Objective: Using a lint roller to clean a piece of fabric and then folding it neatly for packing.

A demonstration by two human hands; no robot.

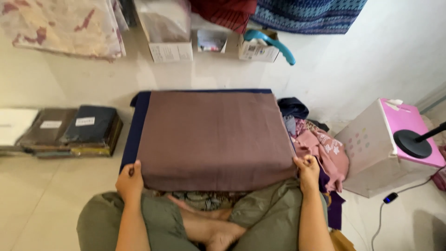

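A brown folded cloth (211, 139) lies flat across a navy padded board (137, 122) on the floor (55, 200), right in front of the seated person's crossed legs. The left hand (129, 182) grips its near left corner, fingers (135, 168) curled over the edge and pinching the fabric. The right hand (307, 169) grips the near right corner, its fingers closed on the cloth in the same way. To the right stands a white storage box with a pink lid (388, 144), shut, so its contents cannot be told; a black round lamp base (412, 143) rests on it. Beside the board lies a heap of pink and dark clothes (316, 148). On the left, a stack of wrapped fabric packs (72, 132). Against the wall, 3 open cardboard boxes (171, 44), 1 holding a teal handle (272, 42).
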